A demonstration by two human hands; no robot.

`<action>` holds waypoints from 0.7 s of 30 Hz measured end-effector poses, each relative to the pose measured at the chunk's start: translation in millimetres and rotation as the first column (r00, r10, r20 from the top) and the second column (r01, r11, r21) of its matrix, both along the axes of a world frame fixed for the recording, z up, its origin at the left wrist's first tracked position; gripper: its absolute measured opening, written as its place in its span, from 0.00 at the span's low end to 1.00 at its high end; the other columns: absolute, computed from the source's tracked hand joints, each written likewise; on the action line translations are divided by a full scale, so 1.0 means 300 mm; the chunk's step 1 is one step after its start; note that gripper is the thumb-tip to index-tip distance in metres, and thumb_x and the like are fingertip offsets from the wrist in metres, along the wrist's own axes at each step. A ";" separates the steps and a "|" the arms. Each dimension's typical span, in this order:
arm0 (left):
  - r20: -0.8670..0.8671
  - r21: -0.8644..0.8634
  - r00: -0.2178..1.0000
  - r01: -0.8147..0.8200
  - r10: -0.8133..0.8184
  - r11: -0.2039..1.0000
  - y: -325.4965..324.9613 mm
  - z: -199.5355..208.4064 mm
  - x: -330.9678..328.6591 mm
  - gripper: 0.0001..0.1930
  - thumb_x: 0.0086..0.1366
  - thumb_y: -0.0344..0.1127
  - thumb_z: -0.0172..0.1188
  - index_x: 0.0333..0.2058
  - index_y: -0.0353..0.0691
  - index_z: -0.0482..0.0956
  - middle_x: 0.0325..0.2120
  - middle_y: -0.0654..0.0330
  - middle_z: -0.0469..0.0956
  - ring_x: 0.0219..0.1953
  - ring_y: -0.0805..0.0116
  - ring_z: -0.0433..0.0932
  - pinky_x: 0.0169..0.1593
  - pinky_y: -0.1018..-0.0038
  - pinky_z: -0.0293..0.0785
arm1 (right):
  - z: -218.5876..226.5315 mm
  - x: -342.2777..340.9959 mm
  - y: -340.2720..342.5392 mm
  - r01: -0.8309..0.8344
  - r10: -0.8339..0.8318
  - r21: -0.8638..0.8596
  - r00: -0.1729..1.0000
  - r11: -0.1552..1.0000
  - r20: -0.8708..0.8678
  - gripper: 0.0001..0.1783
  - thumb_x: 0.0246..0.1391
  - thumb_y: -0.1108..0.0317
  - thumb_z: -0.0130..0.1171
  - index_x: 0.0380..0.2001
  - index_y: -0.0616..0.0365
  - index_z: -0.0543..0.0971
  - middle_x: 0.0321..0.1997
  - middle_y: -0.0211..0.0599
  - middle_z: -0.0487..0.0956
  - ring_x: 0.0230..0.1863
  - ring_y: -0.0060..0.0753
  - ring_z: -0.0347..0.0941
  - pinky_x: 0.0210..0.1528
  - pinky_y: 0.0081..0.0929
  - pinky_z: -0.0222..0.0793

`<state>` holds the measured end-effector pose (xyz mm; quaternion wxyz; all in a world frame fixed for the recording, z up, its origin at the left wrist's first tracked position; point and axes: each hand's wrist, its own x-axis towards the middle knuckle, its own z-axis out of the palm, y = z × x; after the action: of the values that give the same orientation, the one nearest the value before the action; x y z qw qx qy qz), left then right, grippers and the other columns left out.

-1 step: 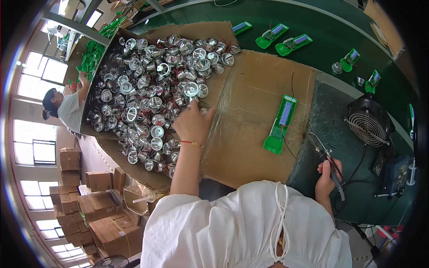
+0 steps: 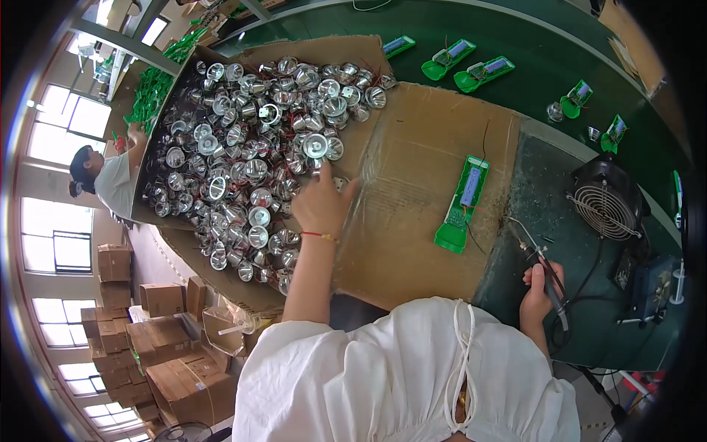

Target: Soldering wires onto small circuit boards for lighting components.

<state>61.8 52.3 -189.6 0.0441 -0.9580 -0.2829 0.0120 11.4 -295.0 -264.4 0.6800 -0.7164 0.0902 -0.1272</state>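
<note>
L hand (image 2: 322, 206), thumb & finger spread, was by a shiny cup (image 2: 315, 145) in the box (image 2: 317, 47): prob. picking step. Next move seemed to need a pinch. R hand (image 2: 541, 296) gripped the solder iron (image 2: 531, 255); green case (image 2: 451, 237) lay on cardboard (image 2: 405, 162).

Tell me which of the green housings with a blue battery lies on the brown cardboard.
The green housing between your left hand and the soldering iron; the other housings with batteries lie farther off on the green bench.

Silvery reflector cups (image 2: 255, 170) lie heaped left of 1 slanted, black-handled soldering iron (image 2: 531, 255).
</note>
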 end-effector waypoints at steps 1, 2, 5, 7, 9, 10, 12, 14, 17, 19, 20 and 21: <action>0.001 -0.005 1.000 0.005 -0.005 1.000 -0.001 -0.045 -0.006 0.18 0.53 0.51 0.58 0.34 0.44 0.73 0.27 0.57 0.73 0.32 0.59 0.74 0.32 0.63 0.70 | 0.007 -0.005 -0.001 -0.010 0.011 -0.009 1.000 1.000 0.014 0.08 0.52 0.71 0.53 0.33 0.65 0.71 0.21 0.33 0.72 0.21 0.20 0.67 0.25 0.16 0.64; 0.135 0.082 0.974 0.171 -0.180 0.982 0.006 -0.113 -0.021 0.16 0.54 0.50 0.58 0.33 0.44 0.72 0.29 0.57 0.72 0.34 0.60 0.73 0.34 0.64 0.69 | 0.019 -0.010 -0.003 -0.020 0.021 -0.016 0.999 1.000 0.027 0.08 0.52 0.71 0.53 0.33 0.65 0.71 0.21 0.33 0.72 0.22 0.20 0.67 0.26 0.16 0.64; 0.322 0.176 0.822 0.434 -0.469 0.883 -0.079 -0.191 -0.068 0.10 0.56 0.43 0.57 0.30 0.44 0.71 0.30 0.60 0.71 0.35 0.61 0.72 0.37 0.63 0.66 | 0.016 -0.022 -0.009 -0.041 0.042 -0.013 0.996 0.999 0.076 0.08 0.52 0.72 0.53 0.33 0.66 0.71 0.23 0.34 0.72 0.22 0.20 0.68 0.26 0.17 0.66; 0.418 0.069 0.705 0.605 -0.574 0.793 -0.124 -0.209 -0.108 0.08 0.54 0.40 0.58 0.29 0.44 0.71 0.30 0.61 0.71 0.35 0.61 0.71 0.37 0.64 0.65 | 0.023 -0.029 -0.013 -0.043 0.044 -0.025 0.996 0.999 0.075 0.08 0.51 0.72 0.53 0.33 0.66 0.71 0.23 0.34 0.72 0.22 0.20 0.68 0.26 0.17 0.66; 0.483 0.045 0.665 0.631 -0.570 0.774 -0.146 -0.196 -0.121 0.07 0.52 0.35 0.60 0.29 0.45 0.71 0.28 0.63 0.72 0.32 0.62 0.72 0.37 0.65 0.65 | 0.025 -0.030 -0.015 -0.052 0.057 -0.057 0.995 0.997 0.083 0.08 0.51 0.73 0.54 0.33 0.66 0.72 0.25 0.35 0.72 0.22 0.20 0.69 0.26 0.17 0.67; 0.509 -0.082 0.699 0.620 -0.501 0.781 -0.148 -0.187 -0.123 0.08 0.52 0.33 0.61 0.30 0.44 0.72 0.26 0.63 0.74 0.31 0.62 0.73 0.38 0.66 0.65 | 0.028 -0.035 -0.013 -0.048 0.053 -0.061 0.996 0.997 0.076 0.08 0.51 0.73 0.54 0.33 0.66 0.72 0.25 0.35 0.72 0.22 0.20 0.69 0.26 0.17 0.67; 0.526 -0.208 0.733 0.604 -0.433 0.770 -0.156 -0.165 -0.105 0.09 0.52 0.32 0.61 0.32 0.43 0.73 0.25 0.62 0.76 0.30 0.62 0.74 0.39 0.67 0.65 | 0.034 -0.030 0.000 -0.050 0.053 -0.032 0.994 0.998 0.100 0.08 0.51 0.73 0.54 0.33 0.66 0.71 0.24 0.35 0.72 0.21 0.20 0.69 0.25 0.17 0.66; 0.568 -0.345 0.759 0.571 -0.319 0.745 -0.166 -0.147 -0.087 0.13 0.50 0.31 0.62 0.36 0.44 0.71 0.21 0.64 0.76 0.28 0.63 0.75 0.37 0.65 0.66 | 0.048 -0.024 0.006 -0.062 0.067 -0.045 0.990 0.997 0.125 0.08 0.51 0.73 0.54 0.32 0.66 0.71 0.24 0.35 0.72 0.21 0.20 0.69 0.25 0.17 0.66; 0.475 -0.503 0.838 0.508 -0.268 0.699 -0.165 -0.145 -0.075 0.15 0.50 0.31 0.62 0.38 0.41 0.74 0.23 0.60 0.79 0.28 0.61 0.77 0.35 0.68 0.69 | 0.083 -0.014 0.025 -0.079 0.085 -0.044 0.984 0.996 0.157 0.08 0.50 0.73 0.55 0.32 0.66 0.71 0.23 0.36 0.73 0.21 0.20 0.69 0.24 0.17 0.66; 0.499 -0.532 0.824 0.535 -0.267 0.656 -0.170 -0.121 -0.078 0.13 0.50 0.31 0.62 0.37 0.39 0.76 0.23 0.58 0.79 0.27 0.61 0.78 0.33 0.70 0.70 | 0.103 -0.009 0.037 -0.073 0.078 -0.037 0.984 0.997 0.160 0.08 0.50 0.72 0.56 0.32 0.66 0.71 0.23 0.36 0.73 0.21 0.20 0.69 0.24 0.17 0.66; 0.524 -0.558 0.810 0.559 -0.262 0.613 -0.177 -0.105 -0.080 0.12 0.50 0.31 0.62 0.35 0.38 0.78 0.22 0.57 0.79 0.25 0.61 0.78 0.31 0.72 0.72 | 0.111 -0.009 0.041 -0.109 0.114 -0.038 0.980 0.993 0.164 0.09 0.49 0.72 0.56 0.32 0.66 0.71 0.22 0.36 0.73 0.21 0.20 0.69 0.24 0.17 0.66; 0.522 -0.563 0.810 0.563 -0.267 0.605 -0.188 -0.091 -0.080 0.12 0.50 0.31 0.62 0.35 0.38 0.78 0.22 0.57 0.79 0.25 0.61 0.78 0.31 0.72 0.72 | 0.116 -0.006 0.044 -0.145 0.149 -0.040 0.974 0.989 0.168 0.10 0.49 0.72 0.57 0.32 0.66 0.71 0.22 0.36 0.73 0.20 0.20 0.69 0.24 0.17 0.66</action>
<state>37.9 -4.2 -216.9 -0.3741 -0.9234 -0.0241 -0.0822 9.4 -281.6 -229.6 0.6829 -0.7169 -0.0232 -0.1385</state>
